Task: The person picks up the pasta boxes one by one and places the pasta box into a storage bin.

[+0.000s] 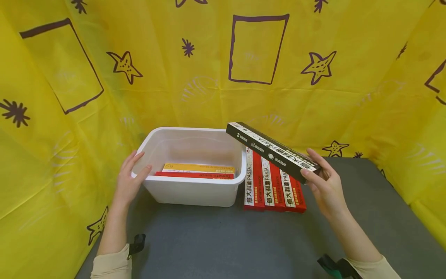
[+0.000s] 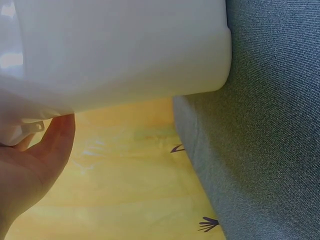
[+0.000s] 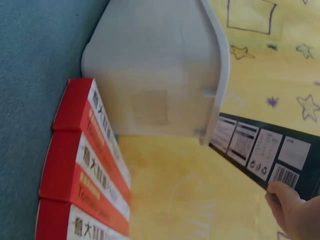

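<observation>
A black pasta box (image 1: 268, 149) is held up at a slant by my right hand (image 1: 327, 188), which pinches its right end between thumb and fingers. Its far end overlaps the right rim of a white plastic bin (image 1: 191, 192) in the head view. The right wrist view shows the box's printed underside with a barcode (image 3: 285, 176). At the bin's left rim, my left hand (image 1: 127, 182) holds the edge with thumb and fingers. Inside the bin lie a yellow sauce box (image 1: 200, 167) and a red Tomato sauce box (image 1: 195, 175).
Three red-and-white pasta boxes (image 1: 273, 190) lie side by side on the dark grey table (image 1: 223, 240), just right of the bin. A yellow patterned cloth (image 1: 209, 104) hangs behind and along both sides.
</observation>
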The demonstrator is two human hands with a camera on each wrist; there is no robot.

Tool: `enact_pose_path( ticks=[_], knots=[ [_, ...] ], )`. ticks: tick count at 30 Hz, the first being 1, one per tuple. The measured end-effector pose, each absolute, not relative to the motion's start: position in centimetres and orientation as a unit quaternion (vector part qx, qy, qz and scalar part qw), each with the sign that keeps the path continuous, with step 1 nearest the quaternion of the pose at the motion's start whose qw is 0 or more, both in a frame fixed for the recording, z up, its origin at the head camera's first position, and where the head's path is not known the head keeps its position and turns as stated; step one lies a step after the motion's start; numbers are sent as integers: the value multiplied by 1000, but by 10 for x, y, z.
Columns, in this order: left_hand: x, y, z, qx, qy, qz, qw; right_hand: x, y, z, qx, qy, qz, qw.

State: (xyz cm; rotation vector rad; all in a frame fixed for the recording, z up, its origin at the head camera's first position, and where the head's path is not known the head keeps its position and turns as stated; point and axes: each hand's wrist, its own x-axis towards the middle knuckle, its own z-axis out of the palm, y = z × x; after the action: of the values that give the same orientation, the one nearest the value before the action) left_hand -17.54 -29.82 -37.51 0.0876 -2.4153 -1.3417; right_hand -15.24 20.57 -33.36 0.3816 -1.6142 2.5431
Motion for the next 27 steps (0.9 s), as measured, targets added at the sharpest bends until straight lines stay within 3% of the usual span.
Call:
enact_pose_path(
  ticks=[19, 27],
  knots=[
    [-175, -299, -377, 21, -854, -480, 200, -181, 169, -335, 208, -644, 734, 53],
    [-176, -299, -378, 16, -850, -484, 207, -193, 160, -336, 187, -665, 721, 50]
  ],
)
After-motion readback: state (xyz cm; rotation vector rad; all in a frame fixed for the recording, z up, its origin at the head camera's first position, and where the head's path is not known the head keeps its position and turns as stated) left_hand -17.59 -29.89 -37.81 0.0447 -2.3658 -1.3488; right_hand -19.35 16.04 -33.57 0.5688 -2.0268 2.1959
